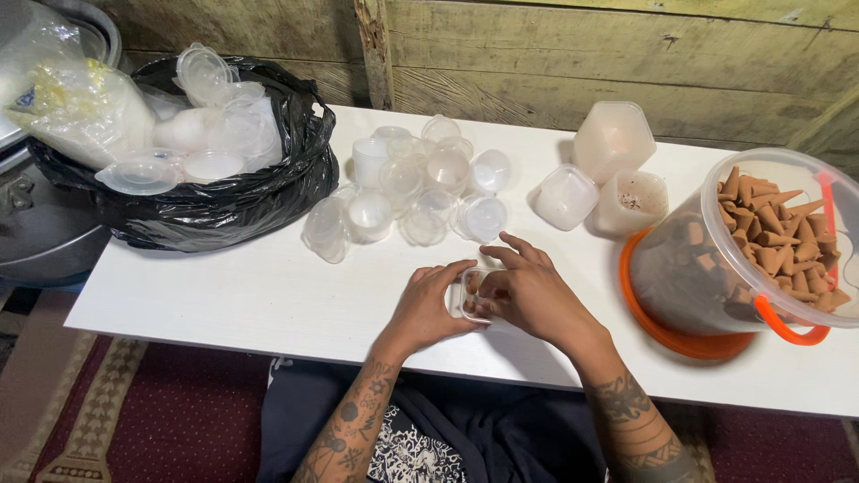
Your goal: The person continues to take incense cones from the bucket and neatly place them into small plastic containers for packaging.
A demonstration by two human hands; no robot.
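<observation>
Bare, sleeveless forearms carry dark tattoos down to the left hand (428,309) and right hand (530,293); dark clothing with a black-and-white patterned panel covers the lap.

A white table (268,295) carries a black bag (215,201) of clear lids at its left end and a cluster of small clear cups (412,188) in the middle. Three larger tubs (608,170) stand further right, and a tilted bucket (743,259) of brown cones lies on its orange lid at the right end.
</observation>
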